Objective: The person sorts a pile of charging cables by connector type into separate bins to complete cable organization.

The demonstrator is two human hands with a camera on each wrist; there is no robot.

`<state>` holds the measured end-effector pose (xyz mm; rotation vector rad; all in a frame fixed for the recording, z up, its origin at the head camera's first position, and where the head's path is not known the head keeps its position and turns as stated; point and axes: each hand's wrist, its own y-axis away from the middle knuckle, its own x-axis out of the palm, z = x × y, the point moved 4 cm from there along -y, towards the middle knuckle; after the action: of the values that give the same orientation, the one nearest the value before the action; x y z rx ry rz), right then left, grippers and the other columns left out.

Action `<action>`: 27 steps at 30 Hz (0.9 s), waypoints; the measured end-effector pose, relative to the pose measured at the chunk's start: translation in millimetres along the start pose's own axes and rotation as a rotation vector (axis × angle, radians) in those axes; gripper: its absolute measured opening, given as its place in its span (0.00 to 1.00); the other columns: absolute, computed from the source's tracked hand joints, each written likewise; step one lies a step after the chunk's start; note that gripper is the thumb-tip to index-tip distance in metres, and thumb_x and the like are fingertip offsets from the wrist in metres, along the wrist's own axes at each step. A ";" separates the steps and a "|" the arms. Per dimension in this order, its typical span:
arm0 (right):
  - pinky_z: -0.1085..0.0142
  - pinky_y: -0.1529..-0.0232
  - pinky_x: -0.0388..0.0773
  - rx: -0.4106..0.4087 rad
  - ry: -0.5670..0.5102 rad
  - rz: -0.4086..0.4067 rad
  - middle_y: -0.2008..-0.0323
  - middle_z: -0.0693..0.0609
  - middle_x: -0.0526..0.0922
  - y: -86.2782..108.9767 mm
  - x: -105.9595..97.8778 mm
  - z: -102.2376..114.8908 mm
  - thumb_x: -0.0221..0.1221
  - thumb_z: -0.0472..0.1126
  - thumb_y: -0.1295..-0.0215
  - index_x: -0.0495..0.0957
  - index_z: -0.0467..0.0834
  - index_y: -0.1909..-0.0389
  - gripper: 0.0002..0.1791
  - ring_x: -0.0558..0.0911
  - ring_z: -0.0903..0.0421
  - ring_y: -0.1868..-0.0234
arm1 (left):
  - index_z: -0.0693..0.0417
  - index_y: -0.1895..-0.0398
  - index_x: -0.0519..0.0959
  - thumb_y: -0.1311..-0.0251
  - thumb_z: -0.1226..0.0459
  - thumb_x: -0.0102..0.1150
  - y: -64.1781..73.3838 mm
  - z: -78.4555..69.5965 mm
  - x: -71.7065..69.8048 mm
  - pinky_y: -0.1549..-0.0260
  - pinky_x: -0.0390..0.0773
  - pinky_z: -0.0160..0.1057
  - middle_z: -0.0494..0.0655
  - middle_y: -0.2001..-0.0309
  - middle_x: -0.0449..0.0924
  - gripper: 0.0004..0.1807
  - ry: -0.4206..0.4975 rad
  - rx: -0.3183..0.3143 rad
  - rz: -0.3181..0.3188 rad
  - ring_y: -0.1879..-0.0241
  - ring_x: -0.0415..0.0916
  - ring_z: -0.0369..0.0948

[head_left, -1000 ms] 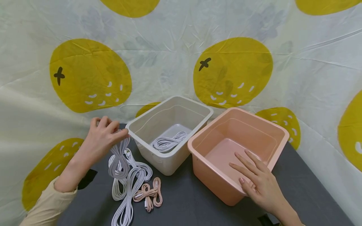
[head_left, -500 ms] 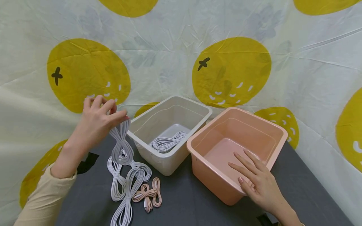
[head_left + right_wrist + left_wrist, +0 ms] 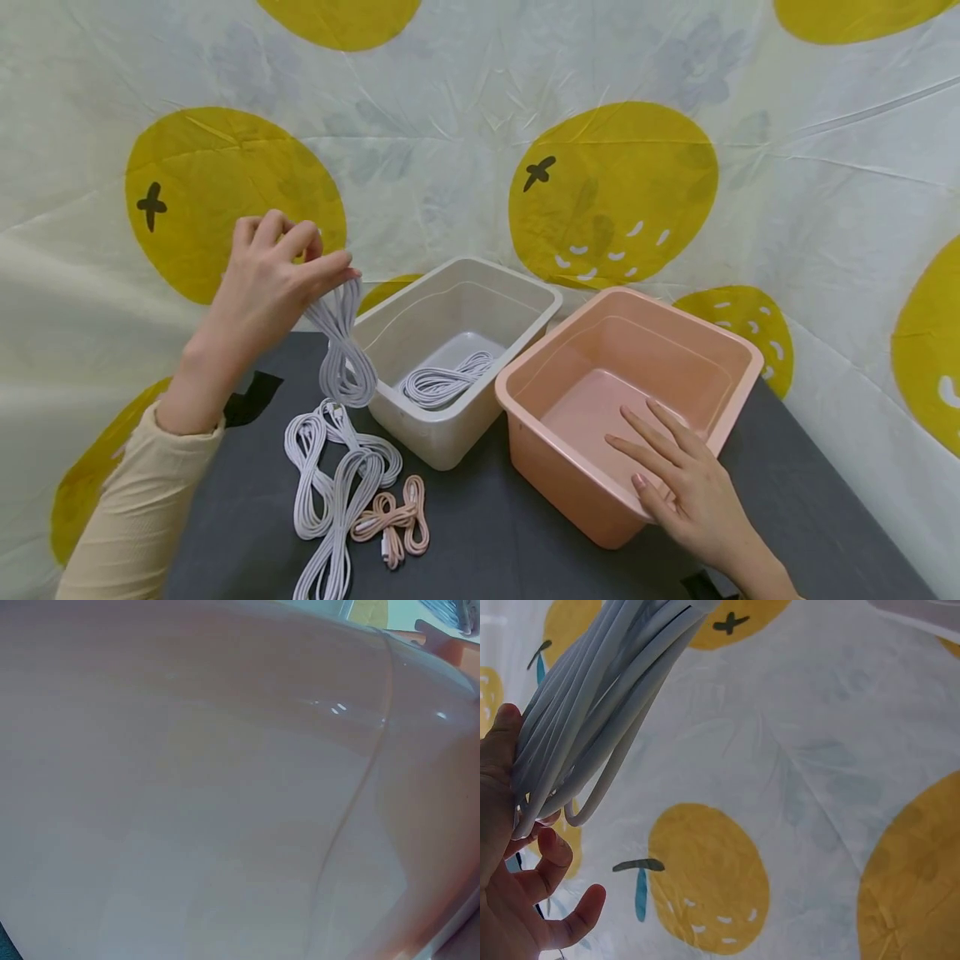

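My left hand [image 3: 273,275] pinches the top end of a coiled white cable [image 3: 347,358], which hangs down at the left rim of the cream bin [image 3: 442,446]. In the left wrist view the cable loops [image 3: 592,697] run between thumb and fingers. Another coiled white cable [image 3: 446,379] lies inside the cream bin. My right hand [image 3: 690,487] has its fingers spread over the near rim of the pink bin [image 3: 558,475]. Only the bin's smooth wall [image 3: 225,787] fills most of the right wrist view.
Bundled white cables [image 3: 315,500] lie on the dark table [image 3: 480,542] in front of the cream bin. Beside them is a small pink cable bundle [image 3: 393,521]. Black tape [image 3: 255,398] marks the table's left edge. A fruit-print curtain [image 3: 435,175] hangs behind.
My left hand has risen with the coiled white cable, lifting it off the bundles on the table and shifting it slightly right to the cream bin's rim. The right hand has stayed put.
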<state>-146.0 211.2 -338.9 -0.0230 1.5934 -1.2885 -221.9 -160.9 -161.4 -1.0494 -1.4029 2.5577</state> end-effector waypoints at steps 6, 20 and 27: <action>0.72 0.34 0.43 0.022 0.005 0.027 0.40 0.49 0.69 0.6 0.2 0.7 0.48 0.48 0.38 0.76 0.50 0.50 0.18 0.58 0.49 0.34 | 0.50 0.73 0.75 0.53 0.63 0.62 -9.5 2.2 7.8 0.66 0.56 0.53 0.51 0.77 0.63 0.05 0.035 -0.014 -0.015 0.70 0.58 0.52; 0.72 0.34 0.43 0.017 0.003 0.013 0.38 0.52 0.67 0.9 0.2 -0.6 0.47 0.50 0.38 0.76 0.50 0.50 0.18 0.56 0.53 0.32 | 0.48 0.75 0.67 0.45 0.58 0.54 -37.6 2.9 41.2 0.65 0.55 0.51 0.51 0.74 0.62 0.08 0.017 0.065 0.055 0.71 0.56 0.49; 0.73 0.34 0.41 0.047 0.012 0.052 0.38 0.51 0.67 2.4 0.5 -0.5 0.49 0.48 0.39 0.76 0.51 0.49 0.18 0.55 0.53 0.32 | 0.48 0.72 0.67 0.43 0.58 0.52 -48.0 4.1 62.3 0.65 0.54 0.50 0.51 0.74 0.61 0.06 0.024 0.071 0.082 0.70 0.56 0.49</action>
<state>-145.3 212.3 -341.1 0.0553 1.5631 -1.2873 -285.3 -114.5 -157.1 -1.1455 -1.2789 2.6206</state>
